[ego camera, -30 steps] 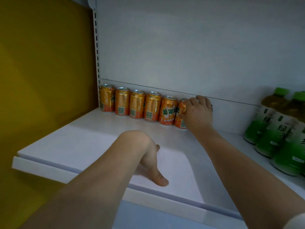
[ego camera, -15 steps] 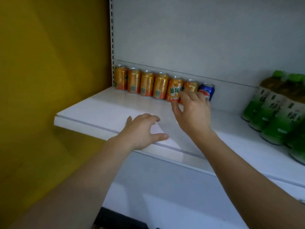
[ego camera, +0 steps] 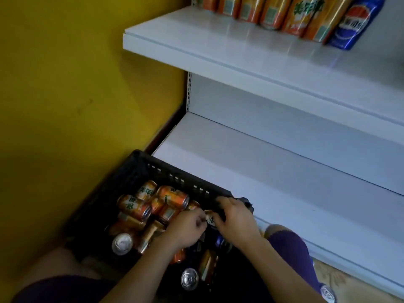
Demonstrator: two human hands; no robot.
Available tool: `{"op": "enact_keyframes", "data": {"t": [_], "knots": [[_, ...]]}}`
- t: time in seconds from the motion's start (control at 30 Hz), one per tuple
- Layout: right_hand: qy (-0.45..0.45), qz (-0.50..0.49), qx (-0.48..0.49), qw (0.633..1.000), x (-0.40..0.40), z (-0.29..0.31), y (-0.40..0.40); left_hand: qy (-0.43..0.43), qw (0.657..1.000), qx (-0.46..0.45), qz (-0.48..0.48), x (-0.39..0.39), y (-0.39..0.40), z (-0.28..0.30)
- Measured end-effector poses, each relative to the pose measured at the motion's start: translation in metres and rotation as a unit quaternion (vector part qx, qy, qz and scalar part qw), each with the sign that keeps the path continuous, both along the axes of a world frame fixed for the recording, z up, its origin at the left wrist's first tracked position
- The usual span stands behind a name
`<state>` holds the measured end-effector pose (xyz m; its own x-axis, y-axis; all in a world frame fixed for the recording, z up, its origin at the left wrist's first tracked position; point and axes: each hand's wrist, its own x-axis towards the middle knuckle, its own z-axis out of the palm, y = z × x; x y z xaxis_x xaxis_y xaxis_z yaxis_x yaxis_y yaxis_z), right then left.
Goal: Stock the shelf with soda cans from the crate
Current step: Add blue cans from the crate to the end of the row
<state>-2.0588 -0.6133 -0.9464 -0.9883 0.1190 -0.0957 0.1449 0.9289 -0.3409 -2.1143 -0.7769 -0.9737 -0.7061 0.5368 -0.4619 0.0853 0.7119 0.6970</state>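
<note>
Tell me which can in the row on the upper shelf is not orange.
The blue can at the right end of the row on the upper shelf; the other cans in that row are orange.

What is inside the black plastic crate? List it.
Inside the black plastic crate: jumbled orange soda cans, a few dark blue ones. Both hands reach in, covering the cans beneath them.
</note>
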Motion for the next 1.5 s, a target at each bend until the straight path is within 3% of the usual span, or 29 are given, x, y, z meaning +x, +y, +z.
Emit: {"op": "enact_keyframes", "data": {"t": [0.07, 0.13, 0.2, 0.27, 0.37, 0.43, 0.5, 0.63, 0.87, 1.0, 1.17, 1.23, 1.33, 1.43, 1.5], "knots": [[-0.163, 0.035, 0.065, 0.984, 0.012, -0.030, -0.008, -0.052, 0.998, -0.039, -0.006, 0.015, -0.008, -0.025], [-0.256, 0.059, 0.152, 0.953, 0.019, -0.051, -0.019, -0.089, 0.995, -0.051, 0.013, 0.026, -0.015, -0.038], [-0.266, 0.064, 0.227, 0.935, 0.020, -0.064, -0.026, -0.122, 0.991, -0.049, 0.034, 0.031, -0.019, -0.043], [-0.246, 0.061, 0.233, 0.939, 0.018, -0.067, -0.026, -0.138, 0.988, -0.027, 0.061, 0.031, -0.021, -0.043], [-0.152, 0.028, 0.131, 0.979, 0.022, -0.056, -0.018, -0.155, 0.982, 0.040, 0.102, 0.025, -0.025, -0.035], [-0.050, -0.010, 0.019, 0.999, 0.028, -0.040, -0.015, -0.125, 0.989, 0.060, 0.060, 0.020, -0.024, -0.025], [0.044, -0.047, -0.082, 0.995, 0.029, -0.020, -0.016, -0.037, 0.995, 0.091, 0.022, 0.014, -0.017, -0.010], [0.193, -0.106, -0.185, 0.958, 0.020, 0.033, -0.019, 0.052, 0.972, 0.214, 0.078, 0.002, 0.007, 0.037], [0.380, -0.084, -0.138, 0.911, 0.002, 0.147, 0.006, 0.230, 0.945, 0.228, 0.041, -0.027, 0.048, 0.148], [0.422, -0.100, -0.119, 0.893, -0.001, 0.219, 0.037, 0.299, 0.926, 0.224, -0.061, -0.046, 0.074, 0.213], [0.466, -0.109, -0.110, 0.871, 0.000, 0.276, 0.079, 0.393, 0.862, 0.266, -0.176, -0.073, 0.109, 0.280], [0.482, -0.127, -0.096, 0.862, -0.003, 0.289, 0.095, 0.408, 0.852, 0.267, -0.192, -0.085, 0.126, 0.295], [0.496, -0.156, -0.050, 0.853, -0.016, 0.300, 0.123, 0.395, 0.872, 0.205, -0.203, -0.102, 0.158, 0.309], [0.477, -0.202, -0.026, 0.855, -0.027, 0.300, 0.156, 0.389, 0.888, 0.006, -0.244, -0.108, 0.191, 0.312], [0.460, -0.222, -0.016, 0.860, -0.032, 0.295, 0.176, 0.371, 0.877, -0.119, -0.280, -0.111, 0.210, 0.313]]}}
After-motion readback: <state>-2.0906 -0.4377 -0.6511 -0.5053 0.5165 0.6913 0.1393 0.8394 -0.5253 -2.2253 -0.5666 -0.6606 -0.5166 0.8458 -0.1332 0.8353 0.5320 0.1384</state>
